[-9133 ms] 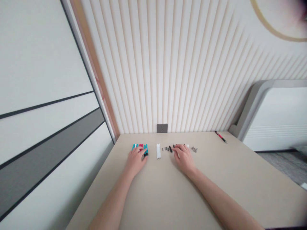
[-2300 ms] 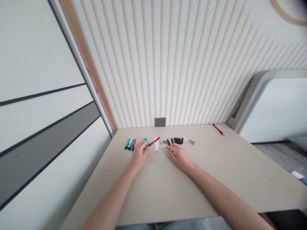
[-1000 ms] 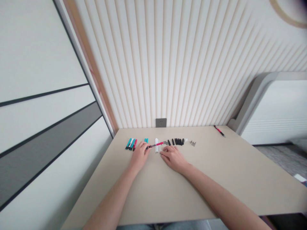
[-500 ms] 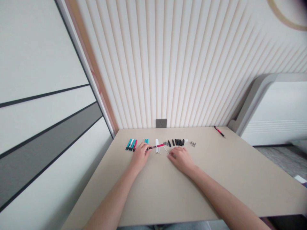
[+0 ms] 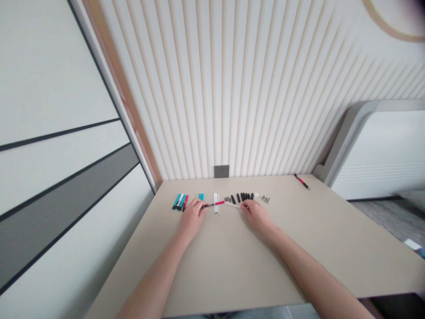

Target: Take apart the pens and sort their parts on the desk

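My left hand point(image 5: 194, 215) is closed on a pen barrel point(image 5: 219, 203), red at its right end and black toward my fingers. My right hand point(image 5: 255, 213) pinches the right end of a thin white pen refill point(image 5: 233, 205). The refill's left tip is at the barrel's red end; whether it sits inside, I cannot tell. Beneath the barrel lie several white refills point(image 5: 216, 210) side by side. Small grey parts point(image 5: 227, 199) and several black grips point(image 5: 244, 196) rest just beyond my right hand.
Teal, white and red pen barrels point(image 5: 180, 201) lie at the left, with two short teal pieces point(image 5: 201, 196) nearby. Small metal tips point(image 5: 265, 199) are right of the grips. A red and black pen point(image 5: 302, 181) lies at the back right. A wall socket point(image 5: 221, 171) is behind the table point(image 5: 232, 266).
My right hand has moved slightly right and up, turning the refill from a slant to nearly in line with the barrel. My left hand still holds the barrel.
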### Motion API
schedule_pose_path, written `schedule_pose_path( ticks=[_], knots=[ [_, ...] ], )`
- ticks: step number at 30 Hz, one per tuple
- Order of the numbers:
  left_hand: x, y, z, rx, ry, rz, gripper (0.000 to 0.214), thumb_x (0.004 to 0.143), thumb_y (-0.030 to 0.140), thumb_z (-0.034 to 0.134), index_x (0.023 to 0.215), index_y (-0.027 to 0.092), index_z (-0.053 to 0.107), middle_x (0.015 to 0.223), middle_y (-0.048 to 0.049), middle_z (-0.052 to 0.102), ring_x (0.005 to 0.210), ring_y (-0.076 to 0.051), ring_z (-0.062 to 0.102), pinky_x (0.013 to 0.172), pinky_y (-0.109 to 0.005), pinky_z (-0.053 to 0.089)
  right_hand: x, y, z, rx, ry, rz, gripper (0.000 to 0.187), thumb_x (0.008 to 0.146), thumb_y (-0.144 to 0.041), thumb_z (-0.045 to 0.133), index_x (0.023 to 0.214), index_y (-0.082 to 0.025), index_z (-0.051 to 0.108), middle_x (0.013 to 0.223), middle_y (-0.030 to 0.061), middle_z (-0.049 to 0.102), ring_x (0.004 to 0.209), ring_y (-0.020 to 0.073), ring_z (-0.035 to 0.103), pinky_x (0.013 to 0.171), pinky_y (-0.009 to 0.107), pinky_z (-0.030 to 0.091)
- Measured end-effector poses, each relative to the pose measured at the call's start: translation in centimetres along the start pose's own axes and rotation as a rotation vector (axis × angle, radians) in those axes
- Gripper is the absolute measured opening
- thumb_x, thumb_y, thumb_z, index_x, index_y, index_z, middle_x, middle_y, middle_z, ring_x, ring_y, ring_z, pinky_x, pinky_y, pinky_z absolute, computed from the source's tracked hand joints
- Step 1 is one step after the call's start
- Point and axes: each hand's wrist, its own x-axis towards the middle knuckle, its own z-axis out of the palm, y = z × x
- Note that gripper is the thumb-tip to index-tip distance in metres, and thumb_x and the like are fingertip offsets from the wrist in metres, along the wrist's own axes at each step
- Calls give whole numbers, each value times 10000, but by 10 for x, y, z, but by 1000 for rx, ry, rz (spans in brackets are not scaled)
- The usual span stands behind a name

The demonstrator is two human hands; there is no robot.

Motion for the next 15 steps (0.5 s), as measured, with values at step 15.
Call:
schedule_pose_path(
  ticks=[15],
  knots=[
    [0,-1,0,25,-21,-28,132,907,192,517,967,200,634,1002,-66,613,960,-243,603,857,-394,495,2,4,-10,57,22,-77,221,963,-228,425,872,-188,622,885,57,683,844,191,601,770,296,421]
  ],
)
